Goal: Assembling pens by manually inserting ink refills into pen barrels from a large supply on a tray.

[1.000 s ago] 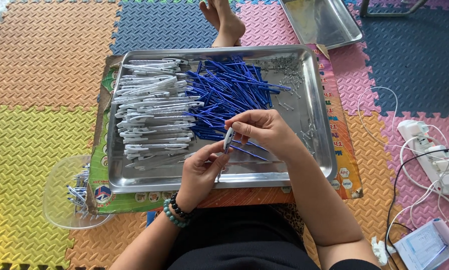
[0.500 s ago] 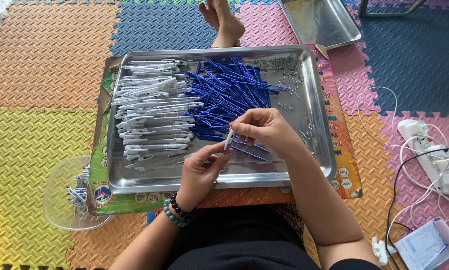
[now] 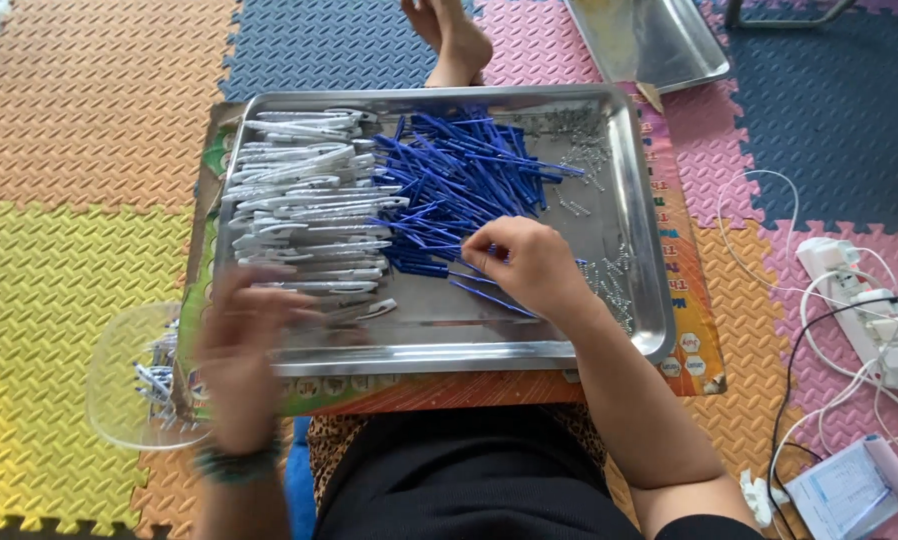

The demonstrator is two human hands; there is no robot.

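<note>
A steel tray (image 3: 529, 335) on my lap holds a pile of white pen barrels (image 3: 299, 210) on its left and a heap of blue pen parts (image 3: 459, 175) in the middle. Small metal springs (image 3: 614, 285) lie scattered on its right side. My right hand (image 3: 529, 265) rests on the near edge of the blue heap, fingertips pinched on a blue piece. My left hand (image 3: 241, 350) is motion-blurred over the tray's near-left corner, beside a clear plastic bowl (image 3: 119, 395) of finished pieces. What it holds is not clear.
A colourful printed board (image 3: 694, 335) lies under the tray on foam floor mats. Another person's bare foot (image 3: 454, 35) is beyond the tray. A second steel tray (image 3: 659, 40) sits at the far right. A power strip (image 3: 859, 300) with white cables and a small box (image 3: 849, 490) lie to my right.
My hands have separated. The left hand swung down and left toward the clear bowl. The right hand moved slightly left onto the blue pile.
</note>
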